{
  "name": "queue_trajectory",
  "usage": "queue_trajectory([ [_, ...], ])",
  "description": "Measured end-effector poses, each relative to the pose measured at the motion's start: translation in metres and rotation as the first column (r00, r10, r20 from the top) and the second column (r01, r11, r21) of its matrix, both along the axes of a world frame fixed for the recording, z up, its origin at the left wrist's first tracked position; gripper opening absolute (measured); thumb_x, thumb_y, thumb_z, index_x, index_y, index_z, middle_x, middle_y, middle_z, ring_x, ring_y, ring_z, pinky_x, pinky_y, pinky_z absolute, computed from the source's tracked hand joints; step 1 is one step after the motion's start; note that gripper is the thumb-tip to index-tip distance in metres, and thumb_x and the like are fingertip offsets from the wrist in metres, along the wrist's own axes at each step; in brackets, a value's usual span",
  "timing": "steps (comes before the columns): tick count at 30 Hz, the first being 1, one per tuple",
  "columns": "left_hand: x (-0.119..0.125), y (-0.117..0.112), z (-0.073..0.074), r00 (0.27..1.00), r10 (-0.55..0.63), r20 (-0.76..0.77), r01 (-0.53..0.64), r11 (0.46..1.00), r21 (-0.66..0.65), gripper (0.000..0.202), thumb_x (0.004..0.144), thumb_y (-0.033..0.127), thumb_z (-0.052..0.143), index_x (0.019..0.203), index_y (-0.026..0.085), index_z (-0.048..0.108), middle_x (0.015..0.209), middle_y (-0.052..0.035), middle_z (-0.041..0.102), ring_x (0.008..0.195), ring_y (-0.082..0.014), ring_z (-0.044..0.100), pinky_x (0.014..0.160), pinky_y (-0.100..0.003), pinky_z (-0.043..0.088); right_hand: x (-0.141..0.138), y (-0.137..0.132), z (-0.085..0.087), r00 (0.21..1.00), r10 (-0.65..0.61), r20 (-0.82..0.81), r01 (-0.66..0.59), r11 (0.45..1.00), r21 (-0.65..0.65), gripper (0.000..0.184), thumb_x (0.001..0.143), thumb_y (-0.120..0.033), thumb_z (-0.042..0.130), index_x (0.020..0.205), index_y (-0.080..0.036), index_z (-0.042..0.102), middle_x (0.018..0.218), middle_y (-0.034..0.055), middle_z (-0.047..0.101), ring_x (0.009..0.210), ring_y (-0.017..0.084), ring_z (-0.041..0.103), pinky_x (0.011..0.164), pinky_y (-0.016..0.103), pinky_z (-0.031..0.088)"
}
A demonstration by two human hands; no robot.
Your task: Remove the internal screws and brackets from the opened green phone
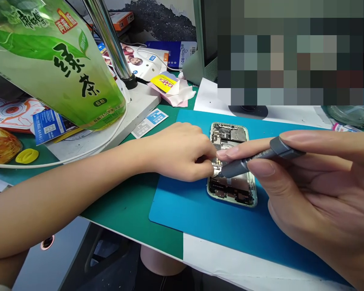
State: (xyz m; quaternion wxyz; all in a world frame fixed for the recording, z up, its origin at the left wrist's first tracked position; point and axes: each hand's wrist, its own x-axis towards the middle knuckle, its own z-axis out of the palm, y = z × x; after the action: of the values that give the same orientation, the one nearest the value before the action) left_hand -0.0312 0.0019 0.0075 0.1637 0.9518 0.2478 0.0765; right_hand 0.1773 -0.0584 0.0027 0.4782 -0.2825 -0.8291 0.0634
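Note:
An opened smartphone lies with its inner boards, battery area and screws exposed inside a pale green frame. My right hand grips a dark grey pen-style screwdriver, its index finger on the end cap. The driver slants down to the left, and its tip points at the phone's left side. My left hand is closed at the phone's left edge, thumb and index finger beside the driver tip. What those fingertips pinch, if anything, is too small to make out.
Under the phone is a blue mat on a green tabletop. A large green tea bottle leans at the left, near a metal lamp post. A white cable, yellow cap and crumpled wrappers lie around.

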Motion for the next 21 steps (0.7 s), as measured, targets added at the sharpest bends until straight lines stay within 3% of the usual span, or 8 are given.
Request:
queue_trajectory([
  [2,0.000,0.000,0.000,1.000,-0.008,0.004,0.008,1.000,0.000,0.027,0.082,0.028,0.052,0.057,0.019,0.047,0.052,-0.0006,0.051,0.049,-0.0128,0.030,0.054,-0.034,0.017,0.001,-0.001,-0.001,0.999,-0.016,0.032,0.019,0.998,-0.068,0.026,0.091,-0.002,0.065,0.110,-0.018,0.072,0.101,-0.0042,0.077,0.090,0.002,0.073,0.095,0.005,0.059],
  [4,0.000,0.000,0.000,1.000,-0.003,0.010,0.003,1.000,-0.004,0.028,0.082,0.027,0.053,0.057,0.018,0.046,0.052,-0.0004,0.051,0.049,-0.0127,0.028,0.054,-0.034,0.017,0.001,-0.003,0.000,0.999,-0.038,0.019,0.039,0.999,-0.038,0.024,0.090,-0.002,0.066,0.105,-0.019,0.072,0.097,-0.0058,0.076,0.084,0.000,0.072,0.093,0.002,0.058],
  [7,0.000,0.000,0.001,1.000,0.002,0.011,-0.002,1.000,-0.009,0.028,0.081,0.027,0.054,0.057,0.018,0.042,0.051,0.0003,0.047,0.050,-0.0126,0.026,0.053,-0.033,0.016,0.002,-0.007,0.001,0.999,-0.026,-0.036,0.027,1.000,0.015,0.052,0.081,0.007,0.070,0.118,-0.030,0.067,0.102,-0.0116,0.074,0.093,0.002,0.074,0.092,0.007,0.061],
  [10,0.000,-0.001,0.002,1.000,0.005,0.008,-0.005,1.000,-0.016,0.027,0.081,0.026,0.053,0.058,0.018,0.040,0.051,0.0008,0.044,0.050,-0.0125,0.025,0.053,-0.034,0.016,0.003,-0.011,0.001,0.999,-0.009,-0.046,0.005,0.997,-0.078,0.079,0.079,0.010,0.068,0.134,-0.045,0.059,0.109,-0.0132,0.072,0.101,0.009,0.075,0.092,0.019,0.066],
  [16,-0.001,-0.001,0.000,1.000,0.001,0.022,0.000,1.000,-0.007,0.028,0.081,0.026,0.054,0.057,0.018,0.041,0.051,0.0008,0.042,0.050,-0.0127,0.026,0.052,-0.034,0.016,0.004,-0.010,0.000,0.997,0.031,-0.074,-0.040,0.991,-0.124,0.077,0.082,0.006,0.068,0.136,-0.049,0.057,0.108,-0.0120,0.072,0.097,0.010,0.075,0.089,0.021,0.067],
  [21,-0.001,0.000,-0.001,1.000,-0.003,0.028,0.003,1.000,-0.006,0.026,0.081,0.026,0.055,0.058,0.019,0.044,0.051,0.0008,0.044,0.051,-0.0130,0.027,0.053,-0.034,0.017,0.000,-0.011,-0.001,0.999,-0.028,-0.034,0.023,0.989,-0.146,0.069,0.085,-0.001,0.070,0.135,-0.047,0.059,0.112,-0.0134,0.073,0.096,0.008,0.075,0.093,0.017,0.065],
])
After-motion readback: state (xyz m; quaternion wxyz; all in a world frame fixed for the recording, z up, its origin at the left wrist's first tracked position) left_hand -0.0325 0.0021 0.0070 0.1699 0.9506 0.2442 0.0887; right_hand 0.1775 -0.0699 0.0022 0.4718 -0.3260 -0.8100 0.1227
